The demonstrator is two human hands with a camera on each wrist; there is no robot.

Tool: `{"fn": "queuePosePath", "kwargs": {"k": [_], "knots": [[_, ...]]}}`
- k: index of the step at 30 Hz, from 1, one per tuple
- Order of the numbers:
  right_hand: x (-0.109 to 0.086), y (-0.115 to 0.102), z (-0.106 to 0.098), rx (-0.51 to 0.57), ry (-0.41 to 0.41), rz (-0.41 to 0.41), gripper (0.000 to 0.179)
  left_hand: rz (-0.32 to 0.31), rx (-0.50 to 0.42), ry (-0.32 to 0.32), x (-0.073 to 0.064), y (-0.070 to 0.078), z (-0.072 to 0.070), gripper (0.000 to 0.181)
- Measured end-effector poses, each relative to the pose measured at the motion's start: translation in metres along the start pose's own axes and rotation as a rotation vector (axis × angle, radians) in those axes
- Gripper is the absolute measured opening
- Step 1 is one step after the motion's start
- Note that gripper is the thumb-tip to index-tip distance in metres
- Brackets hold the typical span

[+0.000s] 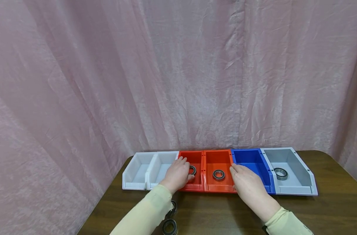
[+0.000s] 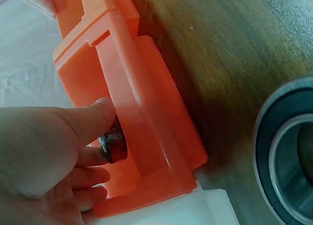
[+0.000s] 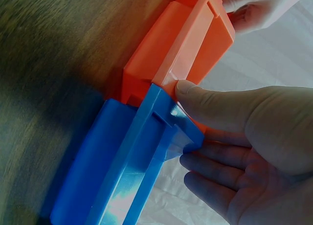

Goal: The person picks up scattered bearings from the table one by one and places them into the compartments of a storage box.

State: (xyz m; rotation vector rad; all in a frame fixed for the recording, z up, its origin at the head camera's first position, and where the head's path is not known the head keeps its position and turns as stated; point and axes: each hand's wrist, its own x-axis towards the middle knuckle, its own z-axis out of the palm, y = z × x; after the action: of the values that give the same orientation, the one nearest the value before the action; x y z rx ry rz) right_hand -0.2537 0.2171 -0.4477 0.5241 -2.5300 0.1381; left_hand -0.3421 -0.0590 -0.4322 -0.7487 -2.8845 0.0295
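My left hand (image 1: 176, 173) reaches into the left red bin (image 1: 199, 187), its thumb and index finger pinching a ball bearing (image 2: 115, 142). That bearing shows partly beside the hand in the head view. In the right red bin (image 1: 225, 156) another bearing (image 1: 218, 175) lies flat. My right hand (image 1: 250, 182) is over the wall between this bin and the blue bin (image 1: 247, 156). In the right wrist view its thumb rests at the bins' shared front corner; the other fingers extend loosely, partly hidden by the walls, and no held thing shows.
Two white bins (image 1: 137, 169) stand at the row's left end. At the right end, a grey bin (image 1: 293, 160) contains a bearing (image 1: 281, 174). Two more bearings, one nearer (image 1: 169, 226), are on the wooden table (image 1: 213, 215) by the left sleeve. A pink curtain (image 1: 196, 81) hangs behind.
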Motion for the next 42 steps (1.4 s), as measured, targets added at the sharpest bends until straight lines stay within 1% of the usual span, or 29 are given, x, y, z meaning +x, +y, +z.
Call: {"fn": "queuePosePath", "kwargs": {"k": [4, 13, 19, 27, 34, 38, 42], "knots": [[0.0, -0.001, -0.001, 0.001, -0.01, 0.008, 0.054, 0.008, 0.005, 0.003, 0.001, 0.0, 0.001, 0.046], [0.0, -0.002, -0.001, -0.004, -0.024, 0.012, 0.057, -0.015, 0.027, -0.029, 0.004, 0.001, 0.006, 0.053], [0.0, -0.002, -0.001, -0.001, -0.026, 0.01, 0.057, -0.019, 0.053, -0.04, 0.004, 0.004, 0.007, 0.049], [0.001, -0.001, -0.001, -0.004, -0.044, 0.017, 0.059, -0.012, 0.082, -0.033, 0.005, 0.005, 0.008, 0.048], [0.001, -0.001, -0.002, -0.001, -0.032, 0.017, 0.058, -0.013, 0.094, -0.03, 0.007, 0.006, 0.012, 0.047], [0.001, -0.001, -0.002, 0.001, -0.026, 0.013, 0.058, -0.025, 0.099, -0.033, 0.006, 0.009, 0.011, 0.047], [0.001, -0.001, -0.002, 0.0, -0.018, 0.007, 0.058, -0.038, 0.115, -0.051, 0.006, 0.011, 0.01, 0.047]]}}
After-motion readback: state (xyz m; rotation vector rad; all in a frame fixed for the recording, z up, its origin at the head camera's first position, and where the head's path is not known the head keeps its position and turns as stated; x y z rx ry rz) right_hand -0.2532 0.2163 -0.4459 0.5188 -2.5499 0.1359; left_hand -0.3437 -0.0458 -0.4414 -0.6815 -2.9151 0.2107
